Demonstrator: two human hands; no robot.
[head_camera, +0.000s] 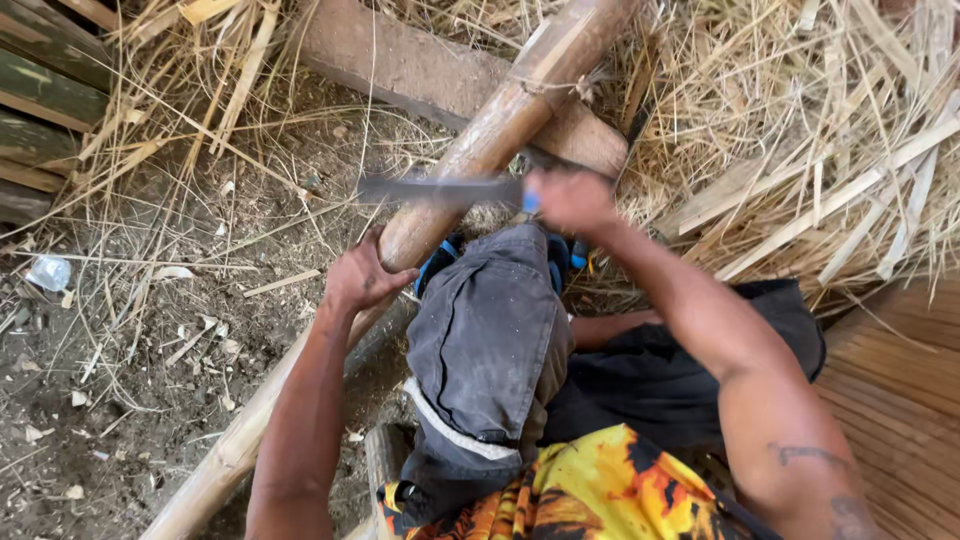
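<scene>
Bare dirt floor, strewn with chips, straw wisps and a crumpled scrap of clear plastic at the left edge. Heaped dry straw and split strips along the top and right; stacked green-brown bamboo lengths at upper left; woven mat at lower right. Long bamboo pole running diagonally from lower left to top centre, resting across a thick brown timber block. Left hand pressed on the pole near its middle, fingers wrapped over it. Right hand clenched on the blue-ended handle of a dark blade, laid crosswise on the pole just above the left hand. Bent knee in dark grey cloth just beside the pole. Open floor only to the left; straw crowding the right.
</scene>
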